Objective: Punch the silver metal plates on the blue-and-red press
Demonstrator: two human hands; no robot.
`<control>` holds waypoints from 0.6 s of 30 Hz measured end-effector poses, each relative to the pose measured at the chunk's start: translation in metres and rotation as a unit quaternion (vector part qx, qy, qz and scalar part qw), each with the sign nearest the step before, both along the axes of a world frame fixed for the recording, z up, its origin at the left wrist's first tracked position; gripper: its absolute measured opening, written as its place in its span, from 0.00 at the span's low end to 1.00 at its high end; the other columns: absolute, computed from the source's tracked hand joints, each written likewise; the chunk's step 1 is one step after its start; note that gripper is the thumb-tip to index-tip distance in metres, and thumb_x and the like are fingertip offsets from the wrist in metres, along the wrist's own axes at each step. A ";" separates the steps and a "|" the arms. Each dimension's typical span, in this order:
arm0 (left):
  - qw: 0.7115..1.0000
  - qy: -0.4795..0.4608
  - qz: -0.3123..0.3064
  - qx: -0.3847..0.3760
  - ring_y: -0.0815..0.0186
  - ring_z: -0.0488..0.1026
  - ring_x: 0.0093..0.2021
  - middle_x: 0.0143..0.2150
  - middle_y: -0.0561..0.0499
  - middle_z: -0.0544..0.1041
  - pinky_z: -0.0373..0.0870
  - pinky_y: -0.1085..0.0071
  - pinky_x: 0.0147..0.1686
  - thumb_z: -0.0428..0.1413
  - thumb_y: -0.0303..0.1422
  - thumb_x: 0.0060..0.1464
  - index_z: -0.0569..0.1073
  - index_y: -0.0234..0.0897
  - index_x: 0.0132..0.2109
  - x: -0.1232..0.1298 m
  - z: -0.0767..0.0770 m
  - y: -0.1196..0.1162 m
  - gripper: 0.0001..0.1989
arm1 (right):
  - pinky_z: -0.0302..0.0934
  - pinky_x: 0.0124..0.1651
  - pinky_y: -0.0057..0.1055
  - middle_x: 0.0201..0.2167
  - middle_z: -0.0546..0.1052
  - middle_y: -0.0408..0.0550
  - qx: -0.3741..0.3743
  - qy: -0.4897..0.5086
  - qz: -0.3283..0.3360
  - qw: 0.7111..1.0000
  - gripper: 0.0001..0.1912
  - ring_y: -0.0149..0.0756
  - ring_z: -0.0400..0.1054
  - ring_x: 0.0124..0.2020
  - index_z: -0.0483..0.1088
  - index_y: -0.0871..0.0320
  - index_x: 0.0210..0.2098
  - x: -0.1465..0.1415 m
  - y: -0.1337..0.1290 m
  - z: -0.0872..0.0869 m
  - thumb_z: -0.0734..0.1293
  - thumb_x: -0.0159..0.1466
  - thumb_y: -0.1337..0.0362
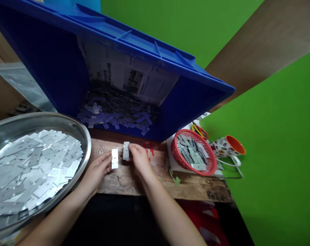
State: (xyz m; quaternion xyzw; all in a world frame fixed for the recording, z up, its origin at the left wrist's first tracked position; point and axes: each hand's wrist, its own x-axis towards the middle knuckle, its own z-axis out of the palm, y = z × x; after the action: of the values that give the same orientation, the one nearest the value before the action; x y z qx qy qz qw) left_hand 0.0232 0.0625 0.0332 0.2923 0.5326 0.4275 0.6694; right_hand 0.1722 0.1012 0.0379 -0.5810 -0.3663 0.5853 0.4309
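Between the fingertips of my left hand [101, 166] is a bright flat metal plate [115, 158] with a small dark hole in its middle. Just to the right, my right hand [139, 155] pinches a greyer metal plate [126, 150], also with a hole. The two pieces are close side by side but apart, both upright in view over the wooden bench [119, 181]. Left of my hands stands a large steel bowl [87, 143] heaped with similar metal plates [49, 153].
A blue crate [170, 112] lies tipped on its side behind my hands, with more plates [114, 116] inside. To the right are a red basket [212, 167] of metal pieces, yellow-handled scissors [196, 129] and a patterned cup [223, 146]. A green wall rises beyond.
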 end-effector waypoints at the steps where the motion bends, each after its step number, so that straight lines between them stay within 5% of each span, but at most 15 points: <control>1: 0.999 -0.033 0.010 -0.021 0.65 0.75 0.39 0.43 0.44 0.78 0.69 0.75 0.35 0.59 0.41 0.48 0.71 0.33 0.50 0.001 0.003 -0.002 0.23 | 0.61 0.28 0.28 0.26 0.76 0.44 -0.053 0.066 -0.003 0.996 0.13 0.32 0.67 0.23 0.72 0.58 0.32 0.002 -0.009 -0.002 0.63 0.58 0.56; 4: 0.997 -0.058 0.016 -0.054 0.67 0.75 0.37 0.41 0.46 0.79 0.69 0.77 0.34 0.61 0.39 0.47 0.73 0.34 0.48 0.003 0.006 -0.007 0.22 | 0.61 0.27 0.26 0.25 0.76 0.46 -0.131 0.172 -0.010 0.976 0.12 0.30 0.68 0.21 0.72 0.59 0.35 0.006 -0.033 -0.003 0.66 0.56 0.57; 12: 0.992 -0.089 0.033 -0.082 0.70 0.73 0.33 0.34 0.51 0.76 0.70 0.77 0.32 0.61 0.30 0.48 0.74 0.36 0.43 0.010 0.004 -0.009 0.13 | 0.62 0.29 0.25 0.27 0.76 0.45 -0.138 0.245 -0.036 0.959 0.14 0.29 0.69 0.24 0.68 0.59 0.36 0.016 -0.047 -0.002 0.69 0.56 0.55; 15: 0.970 -0.203 0.040 -0.131 0.73 0.69 0.28 0.28 0.54 0.71 0.70 0.76 0.32 0.55 0.26 0.52 0.73 0.38 0.44 0.010 0.010 -0.009 0.11 | 0.61 0.28 0.25 0.22 0.71 0.41 -0.161 0.353 -0.015 0.922 0.20 0.28 0.65 0.22 0.67 0.57 0.36 0.020 -0.047 -0.002 0.62 0.61 0.45; 18: 0.946 -0.284 0.003 -0.157 0.72 0.63 0.23 0.24 0.55 0.65 0.68 0.74 0.26 0.50 0.35 0.57 0.73 0.39 0.45 0.010 0.016 -0.009 0.12 | 0.57 0.24 0.25 0.18 0.65 0.37 -0.176 0.438 0.017 0.882 0.30 0.28 0.58 0.18 0.67 0.56 0.38 0.023 -0.048 0.001 0.51 0.62 0.38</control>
State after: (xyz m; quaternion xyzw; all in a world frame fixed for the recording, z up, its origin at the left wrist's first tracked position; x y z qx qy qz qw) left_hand 0.0327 0.0532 0.0495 0.0483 0.3814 0.4056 0.8293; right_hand 0.1952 0.0527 0.0391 -0.3258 -0.0408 0.8420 0.4282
